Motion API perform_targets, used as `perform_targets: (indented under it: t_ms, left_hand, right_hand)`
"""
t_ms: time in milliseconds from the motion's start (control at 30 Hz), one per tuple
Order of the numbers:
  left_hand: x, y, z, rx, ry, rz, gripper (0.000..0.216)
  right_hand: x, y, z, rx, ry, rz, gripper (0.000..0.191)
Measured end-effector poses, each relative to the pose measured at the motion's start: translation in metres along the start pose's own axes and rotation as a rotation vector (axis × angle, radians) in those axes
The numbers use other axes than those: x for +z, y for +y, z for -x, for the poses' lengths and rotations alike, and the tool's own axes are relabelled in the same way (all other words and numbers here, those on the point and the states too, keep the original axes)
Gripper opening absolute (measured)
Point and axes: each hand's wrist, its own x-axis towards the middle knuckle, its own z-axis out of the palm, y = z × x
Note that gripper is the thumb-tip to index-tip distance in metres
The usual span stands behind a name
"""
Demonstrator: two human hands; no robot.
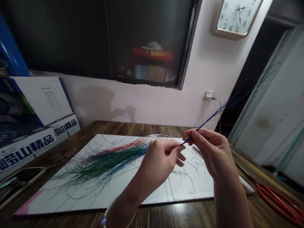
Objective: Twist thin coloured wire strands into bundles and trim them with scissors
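Note:
A thin bundle of blue strands (207, 121), twisted along its lower part, slants up to the right and fans out at its far end. My left hand (163, 155) pinches its lower end between thumb and fingers. Slightly higher up, my right hand (211, 145) also pinches it with thumb and forefinger. Behind my left hand, a large spread of loose thin strands (104, 163) in green, red and blue lies on a white board (128, 190). Short dark cut pieces (194, 166) are scattered on the board below my hands. Whether the strands are wire or thread I cannot tell.
Red-handled scissors (280, 202) lie on the wooden table (175, 215) at the right. Printed boxes (42, 142) stand at the left. A wall socket (210, 95) with a plugged-in cable and a clock (238, 17) are on the wall behind.

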Motion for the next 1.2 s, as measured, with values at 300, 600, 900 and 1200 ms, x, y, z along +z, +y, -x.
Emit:
perform_targets:
  t_ms: [300,600,900,1200]
  left_hand:
    - [-0.002,-0.007,-0.002,0.192,0.233,-0.305,0.018]
    - [-0.004,-0.009,-0.001,0.369,0.307,-0.448,0.015]
    - [-0.006,-0.007,0.002,0.434,0.381,-0.462,0.012]
    - [-0.008,-0.002,0.003,0.369,0.359,-0.399,0.014]
  right_hand:
    - [0.002,0.000,0.000,-0.095,0.084,0.080,0.018]
    - [0.003,0.006,0.002,-0.127,-0.028,0.075,0.014]
    - [0.006,0.009,0.001,-0.141,-0.020,0.099,0.015]
    - [0.011,0.005,0.004,-0.159,0.032,0.275,0.014]
